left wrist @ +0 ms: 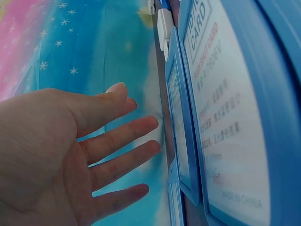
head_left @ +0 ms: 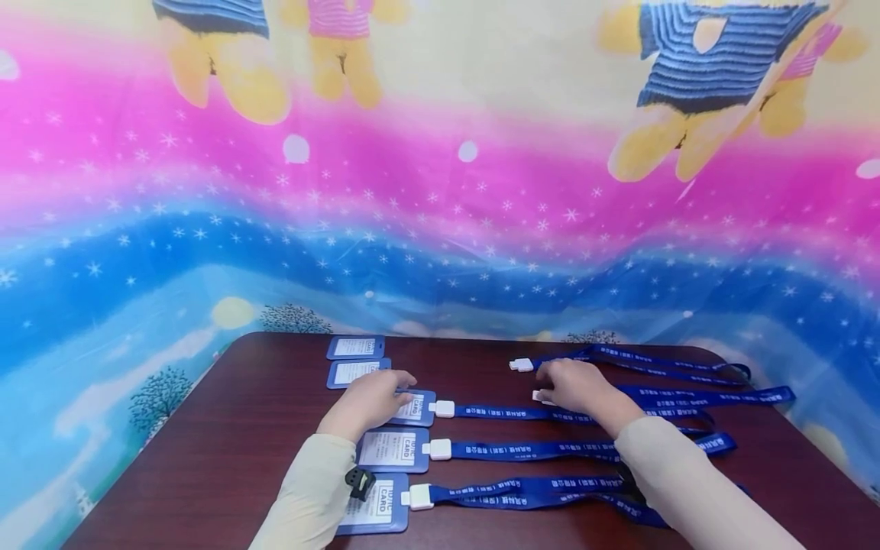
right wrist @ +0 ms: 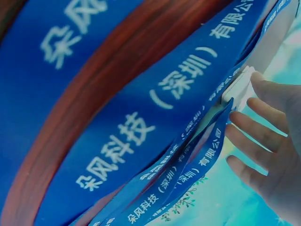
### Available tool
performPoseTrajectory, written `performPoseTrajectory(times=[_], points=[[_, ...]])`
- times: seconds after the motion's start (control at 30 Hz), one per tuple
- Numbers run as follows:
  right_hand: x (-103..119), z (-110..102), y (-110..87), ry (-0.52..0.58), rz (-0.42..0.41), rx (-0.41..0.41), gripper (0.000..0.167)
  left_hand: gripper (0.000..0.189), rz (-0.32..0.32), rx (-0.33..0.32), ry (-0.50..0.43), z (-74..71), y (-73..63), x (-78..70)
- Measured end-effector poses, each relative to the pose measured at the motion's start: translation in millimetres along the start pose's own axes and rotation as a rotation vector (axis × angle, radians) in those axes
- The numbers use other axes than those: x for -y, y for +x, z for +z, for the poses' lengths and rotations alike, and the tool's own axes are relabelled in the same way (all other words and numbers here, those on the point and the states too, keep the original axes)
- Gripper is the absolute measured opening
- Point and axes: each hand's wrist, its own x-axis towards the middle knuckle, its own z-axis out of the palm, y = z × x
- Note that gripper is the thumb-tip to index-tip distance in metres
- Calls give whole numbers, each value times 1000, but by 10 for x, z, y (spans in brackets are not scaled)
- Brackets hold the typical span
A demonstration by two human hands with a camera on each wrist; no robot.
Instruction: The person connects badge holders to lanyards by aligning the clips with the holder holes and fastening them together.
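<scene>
My left hand is over the blue-framed ID card holders, nearest the second from the back and the third. In the left wrist view its fingers are spread and loosely straight, with nothing between them. My right hand is at the white clip of a blue lanyard. The right wrist view has the thumb tip close to a white clip, the fingers extended beside the straps; whether the thumb touches it I cannot tell.
Three holders in front join lanyards by white clips. The rearmost holder has no strap on it. At the back right lies another lanyard with its clip bare. A patterned cloth hangs behind the dark wooden table.
</scene>
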Motion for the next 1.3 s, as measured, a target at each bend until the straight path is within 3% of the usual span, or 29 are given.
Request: performPoseTrajectory(times=[0.17, 0.4, 0.53, 0.63, 0.87, 1.3], points=[[9, 21, -13, 3, -18, 24, 20, 31, -3, 2, 8, -4, -2, 5], [30, -42, -39, -17, 2, 65, 20, 31, -6, -1, -2, -24, -7, -4], [32, -22, -15, -26, -2, 52, 7, 31, -10, -2, 2, -29, -6, -5], [62, 14, 34, -59, -4, 40, 13, 31, -18, 0, -2, -26, -7, -2], [282, 44, 190, -77, -41, 18, 22, 30, -24, 0, -8, -3, -10, 9], [688, 132, 511, -57, -60, -23, 24, 30, -28, 7, -10, 7, -9, 25]])
